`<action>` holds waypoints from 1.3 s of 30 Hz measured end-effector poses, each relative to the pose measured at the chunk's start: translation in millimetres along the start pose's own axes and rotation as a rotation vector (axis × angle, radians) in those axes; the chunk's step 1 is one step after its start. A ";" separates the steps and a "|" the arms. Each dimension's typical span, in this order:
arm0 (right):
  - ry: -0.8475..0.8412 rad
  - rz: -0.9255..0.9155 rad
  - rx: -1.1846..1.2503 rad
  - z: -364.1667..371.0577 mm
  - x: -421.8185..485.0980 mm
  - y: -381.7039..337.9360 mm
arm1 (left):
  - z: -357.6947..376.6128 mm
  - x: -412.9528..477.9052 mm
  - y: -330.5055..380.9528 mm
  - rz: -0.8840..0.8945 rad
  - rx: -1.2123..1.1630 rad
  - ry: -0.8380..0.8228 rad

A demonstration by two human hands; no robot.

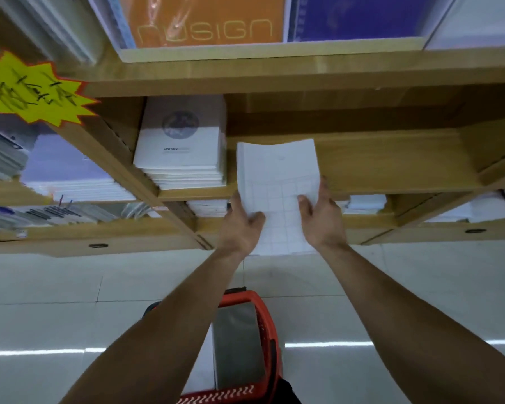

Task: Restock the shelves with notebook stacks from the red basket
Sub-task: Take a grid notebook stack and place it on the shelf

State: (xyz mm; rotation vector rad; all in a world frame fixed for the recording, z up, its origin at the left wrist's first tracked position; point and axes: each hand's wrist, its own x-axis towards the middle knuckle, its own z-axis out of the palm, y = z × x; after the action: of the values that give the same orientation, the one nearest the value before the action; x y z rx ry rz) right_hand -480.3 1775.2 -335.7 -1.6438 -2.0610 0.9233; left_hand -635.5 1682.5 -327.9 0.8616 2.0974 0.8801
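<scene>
A white notebook stack (277, 176) with a faint grid on its cover is held between both hands, its far end over the wooden shelf (391, 161). My left hand (241, 220) grips its near left edge. My right hand (321, 217) grips its near right edge with the thumb on top. To its left on the same shelf sits a stack of white notebooks (181, 147) with a round dark emblem. Below, on the floor between my forearms, is the red basket (263, 316), holding a grey-covered stack (236, 345).
An orange notebook (204, 21) and a blue one (359, 16) lie on the shelf above. A yellow starburst price sign (32, 88) hangs at the left. Lower shelves hold more white stacks (207, 207). The floor (420, 301) is pale tile.
</scene>
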 end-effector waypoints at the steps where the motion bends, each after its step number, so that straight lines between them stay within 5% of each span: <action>1: -0.010 0.005 -0.014 3.1 14.6 2.6 | 5.4 13.5 1.9 0.006 0.011 0.017; 12: 0.104 -0.028 -0.156 27.8 126.6 4.4 | 36.0 111.1 23.8 0.027 0.159 0.190; 17: 0.022 -0.021 -0.186 31.3 111.2 13.6 | 35.9 109.4 12.2 0.038 0.332 0.191; 26: -0.013 -0.024 -0.108 48.9 92.5 14.9 | 45.8 94.1 14.3 -0.009 0.161 0.278; 31: -0.043 -0.017 -0.054 55.5 128.2 2.5 | 32.5 135.2 21.4 -0.076 0.129 0.177; 39: -0.079 -0.058 -0.170 55.7 132.4 6.0 | 42.9 107.9 5.1 -0.001 0.101 0.221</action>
State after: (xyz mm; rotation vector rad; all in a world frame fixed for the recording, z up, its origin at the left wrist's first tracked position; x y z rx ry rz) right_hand -546.5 1887.2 -396.9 -1.6439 -2.2844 0.8262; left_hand -658.3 1782.3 -382.9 0.8473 2.3499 0.9106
